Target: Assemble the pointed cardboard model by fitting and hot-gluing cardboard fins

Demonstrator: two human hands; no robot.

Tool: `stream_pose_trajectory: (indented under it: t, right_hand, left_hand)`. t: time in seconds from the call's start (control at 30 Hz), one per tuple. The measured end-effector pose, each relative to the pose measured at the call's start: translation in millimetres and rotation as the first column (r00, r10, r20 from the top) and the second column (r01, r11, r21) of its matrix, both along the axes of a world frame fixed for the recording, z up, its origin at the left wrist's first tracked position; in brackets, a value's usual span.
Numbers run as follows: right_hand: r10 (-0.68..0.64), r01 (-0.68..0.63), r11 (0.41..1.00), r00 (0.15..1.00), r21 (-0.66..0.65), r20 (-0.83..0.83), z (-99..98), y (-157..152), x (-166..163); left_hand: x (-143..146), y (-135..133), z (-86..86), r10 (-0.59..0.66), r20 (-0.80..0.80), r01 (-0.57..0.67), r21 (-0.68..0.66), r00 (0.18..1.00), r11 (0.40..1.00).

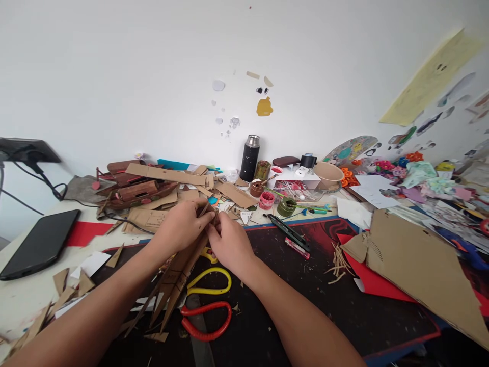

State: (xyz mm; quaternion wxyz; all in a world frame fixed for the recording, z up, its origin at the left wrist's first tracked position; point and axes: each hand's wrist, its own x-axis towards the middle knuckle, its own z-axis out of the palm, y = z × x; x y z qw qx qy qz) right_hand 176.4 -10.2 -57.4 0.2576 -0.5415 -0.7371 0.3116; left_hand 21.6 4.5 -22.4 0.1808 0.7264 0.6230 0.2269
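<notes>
A long, narrow folded cardboard piece, with dark lines on its side, points away from me over the dark mat. At its far end my left hand pinches it, fingers closed. My right hand is closed on the same end from the right, thumb close to the left thumb. The exact spot between the fingertips is hidden. Just right of the cardboard lie scissors with yellow handles and a red-handled pair, partly overlapped by other things.
Behind my hands are cardboard scraps, a brown model boat, a black thermos and paint jars. A black box cutter lies to the right, near a cardboard sheet. A dark tablet is at left.
</notes>
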Motion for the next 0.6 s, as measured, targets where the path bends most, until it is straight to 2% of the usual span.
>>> stream_pose_trajectory:
  t: [0.2, 0.37, 0.6]
  right_hand:
    - [0.004, -0.004, 1.0, 0.999, 0.009, -0.053, 0.0, -0.2, -0.1]
    - [0.015, -0.014, 1.0, 1.0, 0.026, -0.027, -1.0, 0.8, 0.9]
    - [0.028, -0.029, 0.996, 0.999, 0.08, 0.018, -2.7, 2.5, 2.3]
  left_hand:
    - [0.8, -2.4, 3.6, -0.014, 0.048, 0.013, 0.017, 0.999, 1.0]
    - [0.8, -3.4, 5.8, -0.003, 0.037, 0.003, -0.003, 0.999, 1.0]
    - [0.0, -2.4, 8.0, -0.049, 0.106, 0.048, 0.007, 0.993, 0.999]
